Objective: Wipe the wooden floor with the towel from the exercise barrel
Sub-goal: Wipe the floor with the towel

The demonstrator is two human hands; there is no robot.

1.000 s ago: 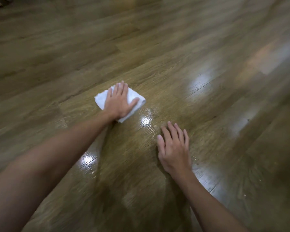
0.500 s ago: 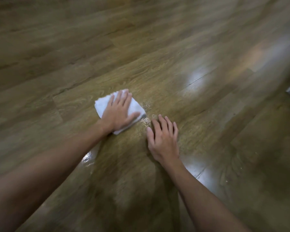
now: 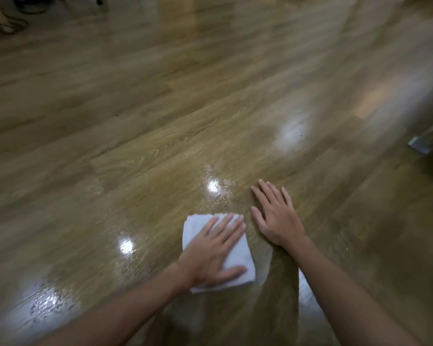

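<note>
- Underfoot: wooden floor [image 3: 160, 101], glossy brown planks filling the view, with bright light reflections and a wet, speckled patch just beyond the hands.
- Dark cables [image 3: 15, 18] lie far off at top left; a grey object [image 3: 419, 146] sits at the right edge, blurred.
- White folded towel [image 3: 240, 255] lies flat on the floor.
- Left hand [image 3: 213, 253] presses it, fingers straight.
- Right hand [image 3: 276, 216] rests flat on bare floor just beside, fingers extended.
- No writing legible.

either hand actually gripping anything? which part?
No grip. The left hand presses flat, fingers straight, on top of the folded white towel; the right hand lies flat on the glossy wooden floor.
</note>
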